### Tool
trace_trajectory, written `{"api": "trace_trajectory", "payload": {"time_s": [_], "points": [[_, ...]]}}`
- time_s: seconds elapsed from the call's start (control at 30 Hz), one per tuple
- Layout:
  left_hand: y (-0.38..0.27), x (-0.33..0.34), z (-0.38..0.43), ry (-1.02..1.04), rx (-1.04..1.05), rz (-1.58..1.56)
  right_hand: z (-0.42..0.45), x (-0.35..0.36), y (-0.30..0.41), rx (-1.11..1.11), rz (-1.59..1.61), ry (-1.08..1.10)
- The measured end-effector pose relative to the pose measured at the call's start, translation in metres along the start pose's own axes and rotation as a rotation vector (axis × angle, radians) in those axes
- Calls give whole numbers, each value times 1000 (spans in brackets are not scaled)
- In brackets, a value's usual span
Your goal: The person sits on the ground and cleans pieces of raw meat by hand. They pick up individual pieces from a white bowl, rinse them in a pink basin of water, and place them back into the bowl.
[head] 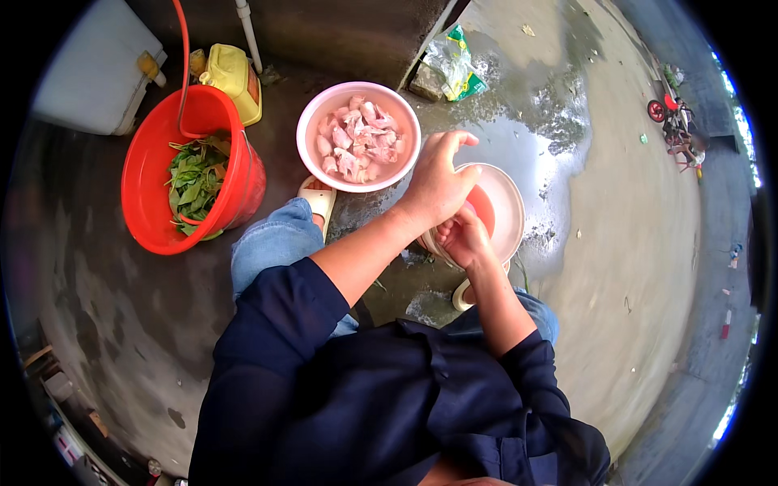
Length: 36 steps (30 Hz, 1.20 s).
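My left hand [433,182] is stretched over the near edge of a white basin [513,209], its thumb and fingers apart, with nothing visible in it. Just below it my right hand [465,238] is turned up with curled fingers, close to or touching the left wrist. A pink-red plastic piece [484,208], perhaps a bowl, shows behind the hands inside the basin; whether the right fingers grip it is hidden. Beyond my left hand a pink-white basin [302,155] holds cut pieces of raw meat [358,138], likely poultry, in cloudy water.
At left stands a red bucket [143,200] with green leaves [197,176] and a red hose [185,67]. A yellow jug [234,79] is behind it. A plastic bag [453,64] lies by the wall corner on wet concrete [608,255]. Far right, a person sits near a motorcycle [668,118].
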<state>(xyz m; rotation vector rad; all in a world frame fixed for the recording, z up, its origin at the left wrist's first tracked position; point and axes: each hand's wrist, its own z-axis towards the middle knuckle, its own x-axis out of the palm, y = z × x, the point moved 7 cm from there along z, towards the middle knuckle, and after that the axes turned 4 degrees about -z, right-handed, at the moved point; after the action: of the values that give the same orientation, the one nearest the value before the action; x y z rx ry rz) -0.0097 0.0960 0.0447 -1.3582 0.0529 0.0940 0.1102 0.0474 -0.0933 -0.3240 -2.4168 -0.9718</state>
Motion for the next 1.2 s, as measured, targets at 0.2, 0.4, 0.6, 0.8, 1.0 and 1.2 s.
{"api": "trace_trajectory", "payload": {"time_s": [0.2,0.4,0.6,0.8,1.0,1.2], "points": [[-18,14,-7,187,42,-104,35,43,12,-314,-411,-174],[-23,7,-1,138,101,-146,121,67,30,-654,-1688,-428],[-27,-4,13,140,88,-131,137,85,52,-564,-1444,-365],[-18,-18,25,116,-83,-255,111,20,41,-640,-973,-181],[-14,-5,23,137,-124,-309,83,-115,39,-343,-395,-485],[-25,13,17,284,-108,-174,101,-273,6,-32,-901,-791]]}}
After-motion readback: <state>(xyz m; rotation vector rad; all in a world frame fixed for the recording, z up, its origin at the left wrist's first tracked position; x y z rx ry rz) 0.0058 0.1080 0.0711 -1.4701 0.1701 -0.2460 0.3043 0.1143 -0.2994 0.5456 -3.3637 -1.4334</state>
